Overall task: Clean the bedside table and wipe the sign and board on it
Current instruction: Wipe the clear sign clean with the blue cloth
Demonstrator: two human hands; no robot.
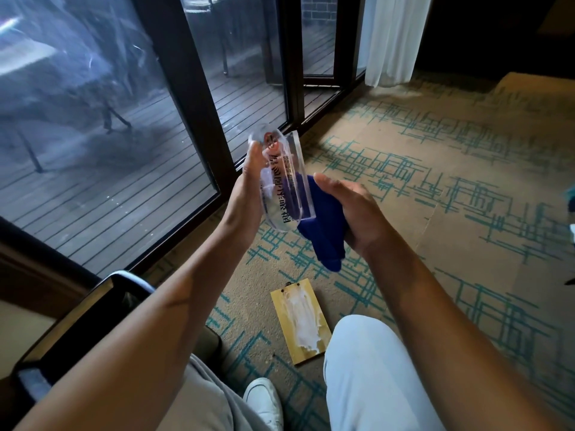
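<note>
A clear acrylic sign point(280, 178) with dark lettering and a thick base is held up in front of me. My left hand point(247, 194) grips it from the left, fingertips on its upper edge. My right hand point(351, 209) holds a dark blue cloth point(323, 228) against the sign's right side, the cloth hanging below the palm. A yellow wooden board point(300, 325) with a white smeared patch lies flat on the carpet below, between my legs. The dark bedside table's corner point(77, 318) shows at lower left, under my left forearm.
Glass sliding doors with dark frames point(193, 98) stand to the left, a wooden deck beyond them. A white curtain point(395, 35) hangs at the back. Patterned tan and teal carpet point(451, 169) spreads to the right. My white shoe point(264, 402) is at the bottom.
</note>
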